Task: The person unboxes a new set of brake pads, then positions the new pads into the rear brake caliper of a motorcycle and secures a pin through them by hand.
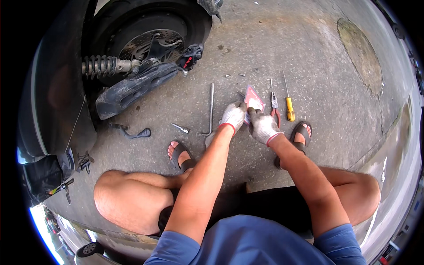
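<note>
Both my hands, in pale work gloves with red cuffs, hold a flat red and white package (254, 98) low over the ground between my feet. The fingers of my left hand (234, 115) close on its left edge. My right hand (263, 125) grips its lower right part, with the thumb side toward the other hand. What is inside the package cannot be made out. Left of it lies an L-shaped wrench (211, 108). To the right are pliers with red handles (274, 106) and a screwdriver with a yellow handle (289, 108).
A scooter wheel (194, 31) with a brake caliper (192, 56) and a coil shock absorber (99, 66) stands at the upper left. A socket tool (180, 128) and a black lever (139, 134) lie near my left foot. Small bolts (241, 74) are scattered beyond the package.
</note>
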Action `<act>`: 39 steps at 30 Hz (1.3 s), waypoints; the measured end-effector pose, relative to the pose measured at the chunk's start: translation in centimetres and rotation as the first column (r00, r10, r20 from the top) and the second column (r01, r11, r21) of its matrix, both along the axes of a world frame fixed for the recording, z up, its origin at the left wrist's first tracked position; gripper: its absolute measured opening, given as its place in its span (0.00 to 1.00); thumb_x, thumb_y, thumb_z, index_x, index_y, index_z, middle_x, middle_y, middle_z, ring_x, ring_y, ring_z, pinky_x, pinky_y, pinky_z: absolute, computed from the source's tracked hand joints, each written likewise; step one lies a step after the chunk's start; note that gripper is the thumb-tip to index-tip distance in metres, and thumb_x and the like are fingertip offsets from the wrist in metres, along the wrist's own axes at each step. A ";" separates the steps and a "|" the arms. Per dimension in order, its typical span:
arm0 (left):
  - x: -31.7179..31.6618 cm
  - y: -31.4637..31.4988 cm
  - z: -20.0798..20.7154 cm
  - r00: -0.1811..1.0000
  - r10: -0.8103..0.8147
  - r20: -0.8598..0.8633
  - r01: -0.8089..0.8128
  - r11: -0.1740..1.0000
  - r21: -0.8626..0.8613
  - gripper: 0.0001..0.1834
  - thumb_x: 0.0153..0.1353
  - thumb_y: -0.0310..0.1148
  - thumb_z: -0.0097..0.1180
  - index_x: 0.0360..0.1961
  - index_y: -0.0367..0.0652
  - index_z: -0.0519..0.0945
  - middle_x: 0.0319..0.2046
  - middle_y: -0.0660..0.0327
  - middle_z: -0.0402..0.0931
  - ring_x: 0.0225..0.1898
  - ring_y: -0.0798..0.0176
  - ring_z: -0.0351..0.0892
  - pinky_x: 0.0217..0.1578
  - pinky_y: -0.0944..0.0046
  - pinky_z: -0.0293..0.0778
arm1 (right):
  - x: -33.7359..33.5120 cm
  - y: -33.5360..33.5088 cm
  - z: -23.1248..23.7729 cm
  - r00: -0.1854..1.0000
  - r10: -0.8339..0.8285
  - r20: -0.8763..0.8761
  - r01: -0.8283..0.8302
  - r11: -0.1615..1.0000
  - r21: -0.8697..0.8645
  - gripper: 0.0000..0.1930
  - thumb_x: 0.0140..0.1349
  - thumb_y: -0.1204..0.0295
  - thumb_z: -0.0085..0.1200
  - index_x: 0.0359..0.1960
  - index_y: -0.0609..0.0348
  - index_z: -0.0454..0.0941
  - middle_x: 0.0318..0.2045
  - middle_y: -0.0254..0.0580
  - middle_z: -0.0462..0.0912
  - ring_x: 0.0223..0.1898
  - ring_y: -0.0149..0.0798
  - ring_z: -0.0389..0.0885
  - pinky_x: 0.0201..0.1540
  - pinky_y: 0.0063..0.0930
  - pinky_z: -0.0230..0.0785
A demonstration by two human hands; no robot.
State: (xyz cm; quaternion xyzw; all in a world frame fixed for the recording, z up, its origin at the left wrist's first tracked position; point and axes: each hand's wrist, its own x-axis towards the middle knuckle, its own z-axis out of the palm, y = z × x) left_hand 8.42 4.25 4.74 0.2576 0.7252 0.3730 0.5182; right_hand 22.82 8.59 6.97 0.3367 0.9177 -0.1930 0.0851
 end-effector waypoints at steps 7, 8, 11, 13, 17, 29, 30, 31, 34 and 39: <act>0.2 -0.1 0.8 0.998 0.019 0.063 -0.018 1.000 -0.020 0.28 0.65 0.48 0.50 0.59 0.39 0.75 0.41 0.51 0.80 0.32 0.59 0.78 0.27 0.57 0.73 | 0.5 -0.2 -1.1 0.996 -0.047 -0.080 0.047 0.999 0.002 0.26 0.54 0.73 0.52 0.57 0.63 0.68 0.40 0.59 0.80 0.39 0.57 0.82 0.41 0.48 0.74; 0.2 -0.3 1.3 0.995 0.036 0.094 -0.034 0.999 -0.019 0.29 0.65 0.49 0.50 0.60 0.40 0.74 0.46 0.51 0.79 0.40 0.57 0.77 0.33 0.56 0.74 | 0.4 -0.2 -1.0 0.993 -0.067 -0.097 0.067 0.998 -0.006 0.26 0.54 0.73 0.53 0.57 0.62 0.69 0.40 0.59 0.80 0.39 0.56 0.82 0.41 0.48 0.74; -0.2 -0.4 1.2 0.986 0.044 0.159 -0.040 0.999 -0.025 0.29 0.66 0.49 0.50 0.61 0.41 0.73 0.54 0.51 0.76 0.53 0.55 0.74 0.43 0.52 0.74 | 0.2 -0.3 -0.5 0.993 -0.099 -0.059 0.097 0.994 -0.043 0.24 0.56 0.73 0.52 0.57 0.58 0.69 0.46 0.60 0.79 0.43 0.56 0.83 0.46 0.46 0.75; -0.8 -0.5 0.6 0.981 0.036 0.191 -0.031 0.999 -0.030 0.29 0.66 0.48 0.50 0.62 0.41 0.72 0.57 0.51 0.74 0.58 0.54 0.70 0.48 0.50 0.73 | 0.1 -0.4 -0.3 0.990 -0.110 -0.085 0.107 0.993 -0.042 0.24 0.56 0.73 0.52 0.57 0.58 0.70 0.46 0.59 0.79 0.43 0.56 0.83 0.46 0.46 0.75; -1.1 -0.6 -1.3 0.978 0.031 0.206 -0.044 0.998 0.055 0.27 0.66 0.46 0.50 0.59 0.38 0.74 0.55 0.50 0.76 0.55 0.54 0.74 0.47 0.49 0.73 | 0.1 -0.7 -0.4 0.975 -0.146 -0.169 0.144 0.989 -0.019 0.22 0.53 0.74 0.54 0.53 0.59 0.73 0.40 0.57 0.81 0.41 0.55 0.82 0.44 0.46 0.73; -1.2 -1.5 -4.5 0.989 0.054 -0.137 -0.058 0.998 -0.025 0.17 0.62 0.35 0.45 0.40 0.36 0.82 0.40 0.39 0.80 0.45 0.40 0.80 0.43 0.50 0.73 | 6.2 4.6 -5.4 0.751 -0.647 -0.132 0.652 0.758 -0.003 0.18 0.58 0.69 0.52 0.51 0.55 0.76 0.44 0.59 0.81 0.46 0.58 0.81 0.51 0.47 0.72; -0.6 -1.3 -1.7 0.964 -0.028 -0.266 0.014 0.998 -0.055 0.17 0.64 0.36 0.45 0.42 0.34 0.81 0.38 0.38 0.80 0.43 0.40 0.81 0.42 0.51 0.75 | 7.9 5.2 -6.0 0.696 -0.710 -0.109 0.715 0.699 0.018 0.19 0.58 0.69 0.52 0.52 0.55 0.76 0.44 0.58 0.80 0.46 0.58 0.81 0.52 0.46 0.72; -0.9 -1.4 -0.5 0.983 0.043 -0.180 -0.062 0.993 -0.100 0.18 0.65 0.36 0.45 0.43 0.31 0.79 0.37 0.37 0.80 0.42 0.40 0.81 0.41 0.51 0.75 | 8.4 6.1 -6.2 0.677 -0.732 -0.072 0.736 0.674 0.069 0.19 0.57 0.69 0.53 0.52 0.56 0.76 0.46 0.58 0.80 0.48 0.58 0.80 0.53 0.45 0.72; -1.0 -1.8 0.2 0.982 0.165 -0.093 -0.177 0.974 -0.140 0.20 0.66 0.38 0.46 0.44 0.27 0.77 0.34 0.35 0.79 0.40 0.39 0.81 0.39 0.51 0.76 | 8.4 8.1 -5.5 0.644 -0.765 0.026 0.755 0.640 0.143 0.23 0.56 0.69 0.54 0.56 0.58 0.73 0.53 0.58 0.76 0.56 0.55 0.75 0.58 0.42 0.70; -2.1 -2.1 -6.3 0.980 0.167 -0.105 -0.176 0.981 -0.082 0.23 0.66 0.39 0.47 0.41 0.23 0.76 0.36 0.32 0.78 0.41 0.39 0.81 0.39 0.51 0.77 | 7.6 10.1 -7.4 0.583 -0.795 0.171 0.790 0.603 0.110 0.27 0.57 0.67 0.55 0.61 0.56 0.69 0.56 0.56 0.75 0.58 0.54 0.75 0.59 0.41 0.69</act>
